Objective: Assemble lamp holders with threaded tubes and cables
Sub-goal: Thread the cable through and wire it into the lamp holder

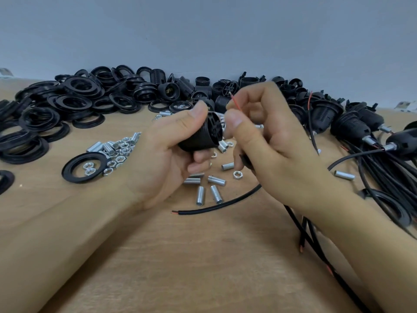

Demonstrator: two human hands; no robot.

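Observation:
My left hand [164,159] grips a black lamp holder body [202,134], its terminal end turned to the right. My right hand [270,141] pinches a thin red wire [235,104] of a black cable just beside that end; the cable's sheath runs down under my palm and wrist. Short silver threaded tubes [216,180] and a nut [237,175] lie on the wooden table [203,256] right below my hands. Another black cable [221,205] with a stripped end lies across the table in front of me.
A heap of black rings [74,98] and holder parts [203,89] lines the back. More tubes and nuts [117,147] sit at the left by a loose ring [84,168]. Assembled holders with cables [365,129] lie at the right.

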